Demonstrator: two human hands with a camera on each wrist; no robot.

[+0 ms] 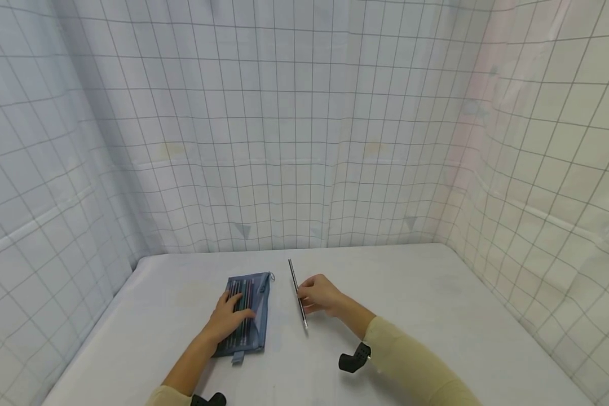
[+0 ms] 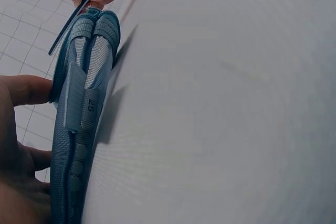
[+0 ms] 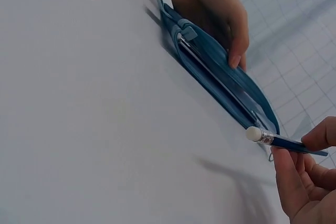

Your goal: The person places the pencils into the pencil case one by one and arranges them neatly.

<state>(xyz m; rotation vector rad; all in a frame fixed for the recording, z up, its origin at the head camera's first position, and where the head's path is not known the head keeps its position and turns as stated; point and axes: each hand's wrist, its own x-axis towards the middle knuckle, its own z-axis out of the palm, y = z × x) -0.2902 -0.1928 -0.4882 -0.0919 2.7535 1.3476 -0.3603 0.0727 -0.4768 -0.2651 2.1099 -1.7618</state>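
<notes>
A blue mesh zip pencil case [image 1: 265,332] lies flat on the table, with several pencils [image 1: 249,290] showing through its top. Spread over that top is my left hand [image 1: 226,321], its fingers resting on the mesh. In the right wrist view the long side of the case [image 3: 210,85] gapes, and pencils show inside. My right hand [image 1: 321,294] pinches a dark pencil [image 3: 286,142] between thumb and fingers, to the right of the case. This pencil has a white eraser [image 3: 254,134] in a silver band, which points toward my body; its other end points away.
White cloth covers the table [image 1: 411,293]. White curtains with a dark grid [image 1: 304,141] hang behind it and along both sides. A black wrist camera [image 1: 354,358] sits below my right forearm, close over the table.
</notes>
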